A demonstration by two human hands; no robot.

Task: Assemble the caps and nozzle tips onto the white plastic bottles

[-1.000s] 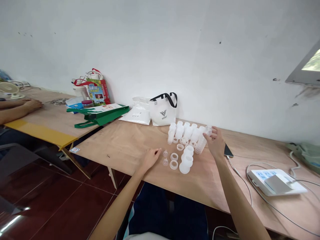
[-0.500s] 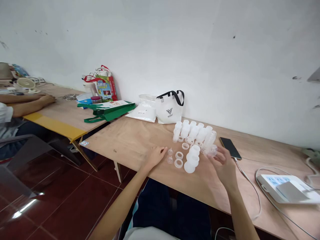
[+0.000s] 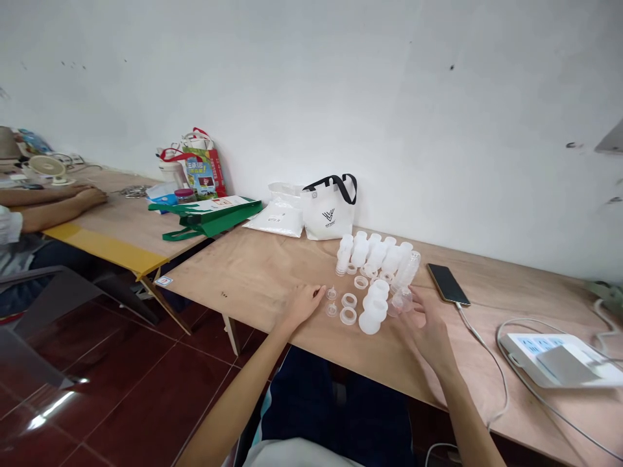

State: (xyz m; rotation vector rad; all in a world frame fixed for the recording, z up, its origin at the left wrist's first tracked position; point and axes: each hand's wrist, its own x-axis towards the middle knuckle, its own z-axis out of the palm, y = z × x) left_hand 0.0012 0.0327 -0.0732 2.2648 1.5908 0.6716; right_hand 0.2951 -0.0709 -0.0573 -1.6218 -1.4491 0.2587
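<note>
My right hand (image 3: 428, 327) grips a clear plastic cap (image 3: 402, 300) between thumb and fingers, low over the table beside a cluster of white bottles (image 3: 374, 307) with bulging sides. My left hand (image 3: 304, 303) rests on the tabletop, fingers loosely curved and nothing seen in them. Just right of its fingertips lie two small clear discs with stems (image 3: 331, 310). Two translucent rings (image 3: 348, 316) sit between those discs and the white bottles. Farther back stands a row of more white bottles (image 3: 360, 250), with clear tubes (image 3: 407, 269) at its right end and loose rings (image 3: 361, 282) in front.
A phone (image 3: 448, 284) on a cable lies to the right, near a white box-like device (image 3: 559, 360). Against the wall stand a white tote bag (image 3: 328, 214) and a white plastic packet (image 3: 280, 217). A green bag (image 3: 214, 217) bridges toward the neighbouring table, where another person's arms (image 3: 63, 207) rest.
My right hand has moved slightly left and down with the clear cap, closer to the front white bottles. The left hand stays where it was.
</note>
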